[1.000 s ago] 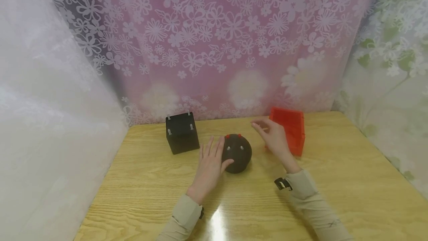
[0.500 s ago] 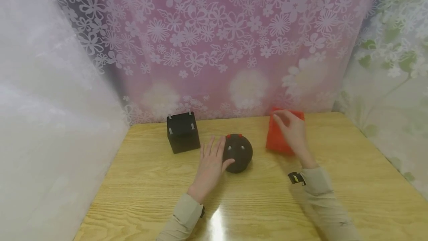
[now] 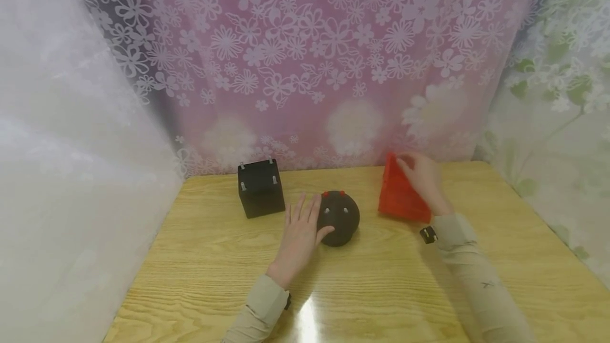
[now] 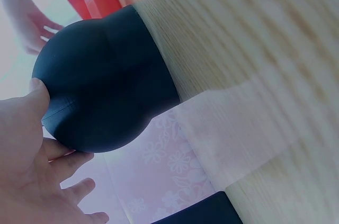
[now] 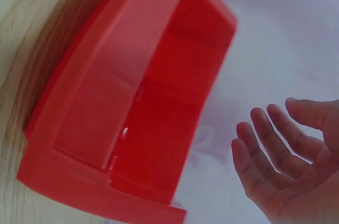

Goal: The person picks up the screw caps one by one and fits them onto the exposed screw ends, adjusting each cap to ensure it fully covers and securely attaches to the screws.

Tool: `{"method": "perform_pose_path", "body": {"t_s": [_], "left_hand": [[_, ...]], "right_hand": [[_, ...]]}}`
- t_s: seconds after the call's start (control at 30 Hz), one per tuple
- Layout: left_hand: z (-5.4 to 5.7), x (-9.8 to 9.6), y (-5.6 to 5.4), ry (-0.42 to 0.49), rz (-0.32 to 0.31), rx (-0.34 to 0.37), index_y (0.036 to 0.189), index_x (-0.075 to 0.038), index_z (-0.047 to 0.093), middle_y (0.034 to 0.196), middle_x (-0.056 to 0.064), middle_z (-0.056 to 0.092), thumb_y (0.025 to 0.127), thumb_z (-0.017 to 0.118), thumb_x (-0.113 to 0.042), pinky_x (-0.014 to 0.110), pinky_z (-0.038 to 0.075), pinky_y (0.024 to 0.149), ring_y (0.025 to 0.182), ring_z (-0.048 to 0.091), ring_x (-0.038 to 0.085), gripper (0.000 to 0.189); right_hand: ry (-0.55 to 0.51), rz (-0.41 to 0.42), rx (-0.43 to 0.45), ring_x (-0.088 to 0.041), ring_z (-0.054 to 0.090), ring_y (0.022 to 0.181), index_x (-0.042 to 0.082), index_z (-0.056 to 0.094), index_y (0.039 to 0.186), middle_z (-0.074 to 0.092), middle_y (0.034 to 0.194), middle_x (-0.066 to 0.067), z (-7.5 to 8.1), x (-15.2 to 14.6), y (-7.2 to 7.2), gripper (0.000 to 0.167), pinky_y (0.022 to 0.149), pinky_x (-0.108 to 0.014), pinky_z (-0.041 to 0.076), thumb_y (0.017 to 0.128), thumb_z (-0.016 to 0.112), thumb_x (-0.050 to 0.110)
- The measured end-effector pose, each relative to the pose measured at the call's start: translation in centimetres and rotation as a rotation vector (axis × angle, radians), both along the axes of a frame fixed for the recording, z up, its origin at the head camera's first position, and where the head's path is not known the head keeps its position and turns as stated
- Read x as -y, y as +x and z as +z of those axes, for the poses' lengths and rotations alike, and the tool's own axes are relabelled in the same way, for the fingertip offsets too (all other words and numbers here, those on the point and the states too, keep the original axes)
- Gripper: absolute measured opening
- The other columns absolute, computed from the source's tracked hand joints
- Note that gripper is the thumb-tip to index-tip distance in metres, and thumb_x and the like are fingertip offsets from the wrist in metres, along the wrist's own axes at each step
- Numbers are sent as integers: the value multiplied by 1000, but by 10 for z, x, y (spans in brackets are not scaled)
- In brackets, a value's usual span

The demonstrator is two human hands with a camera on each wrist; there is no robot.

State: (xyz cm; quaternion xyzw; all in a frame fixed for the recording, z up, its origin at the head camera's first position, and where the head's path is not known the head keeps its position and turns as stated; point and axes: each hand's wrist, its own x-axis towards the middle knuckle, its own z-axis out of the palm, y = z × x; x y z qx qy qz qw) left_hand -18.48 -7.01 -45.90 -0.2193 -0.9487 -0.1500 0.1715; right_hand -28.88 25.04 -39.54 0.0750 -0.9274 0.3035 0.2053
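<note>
A black ball-shaped object (image 3: 344, 224) on a wide, cylinder-like base (image 4: 143, 57) stands on the table. Two red pegs and two clear pegs poke out of its upper side in the head view. My left hand (image 3: 297, 242) rests against its left side with the fingers spread and nearly straight; the thumb touches it too. Farther right, a red plastic bin (image 3: 400, 202) stands with its hollow side showing in the right wrist view. My right hand (image 3: 423, 176) hovers at that bin's upper edge. Its fingers (image 5: 280, 150) are loosely bent with nothing between them, apart from the bin.
A black cube (image 3: 262, 195) with clear pegs at its top corners stands back left on the wooden table (image 3: 214, 290). Floral curtains hang behind, the pink one (image 3: 286, 68) right at the table's far edge, with pale ones at both sides.
My right hand has moved right from beside the ball-shaped object to the red bin, which has tilted or turned a little. My left hand has stayed in place.
</note>
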Motion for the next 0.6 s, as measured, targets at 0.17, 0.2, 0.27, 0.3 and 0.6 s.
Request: {"method": "perform_pose_path", "body": {"t_s": [0.17,0.2,0.27,0.3,0.6], "left_hand": [[0,1,0,-3,3,9,161,-7,24,162,8,36,101,51,-53,60,16,122,154,20,33,80],[0,1,-1,-2,2,8,161,-7,24,162,8,36,101,51,-52,61,17,122,154,21,33,80],[0,1,-1,-2,1,8,162,-7,23,162,9,36,101,51,-52,61,17,122,154,22,34,81],[0,1,-1,-3,1,6,162,-8,23,162,9,37,101,51,-53,61,17,122,153,22,34,81],[-2,1,-1,-29,5,-44,161,-6,24,160,9,39,99,54,-53,62,22,120,152,25,34,83]], "right_hand": [[67,-2,90,-51,62,109,-11,65,120,65,119,-33,-7,-2,-17,30,94,-64,48,103,59,13],[92,-6,114,-51,62,109,-11,65,120,65,119,-33,-9,-2,-20,31,93,-64,48,103,59,14],[140,-11,158,-51,63,107,-11,66,118,66,119,-32,-11,-3,-26,31,90,-64,49,103,58,15],[166,-12,178,-50,64,106,-11,66,118,66,118,-32,-13,-3,-29,31,89,-63,50,103,57,15],[289,-42,258,-49,67,84,-7,69,104,69,98,-30,-36,-11,-50,24,68,-60,55,97,54,11]]}}
